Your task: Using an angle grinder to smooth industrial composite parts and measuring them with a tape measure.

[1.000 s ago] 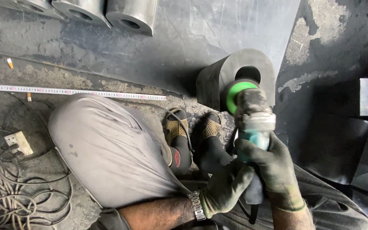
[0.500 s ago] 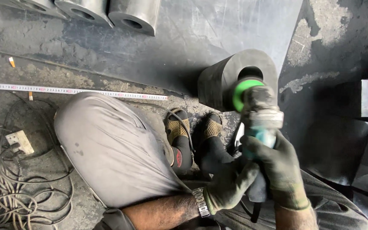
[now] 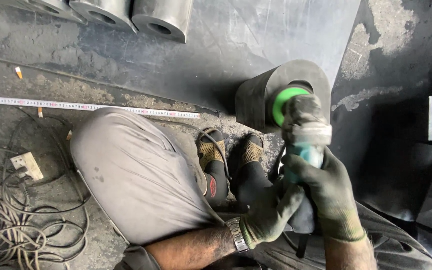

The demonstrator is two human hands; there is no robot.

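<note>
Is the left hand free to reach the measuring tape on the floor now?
Probably not at once: the left hand grips the grinder together with the right hand, and the bent knee lies between it and the measuring tape.

A measuring tape (image 3: 86, 106) stretches across the grimy floor (image 3: 51, 75); beyond it lie grey cylinders (image 3: 162, 19), nearer it a tangle of cables (image 3: 11, 230).

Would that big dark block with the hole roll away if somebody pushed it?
Probably not. The dark block looks rounded on top but seems to sit on a flat bottom on the floor, so it would likely slide or stay put. It looks thick and solid, so probably heavy. The round cylinders behind might roll more easily.
</note>
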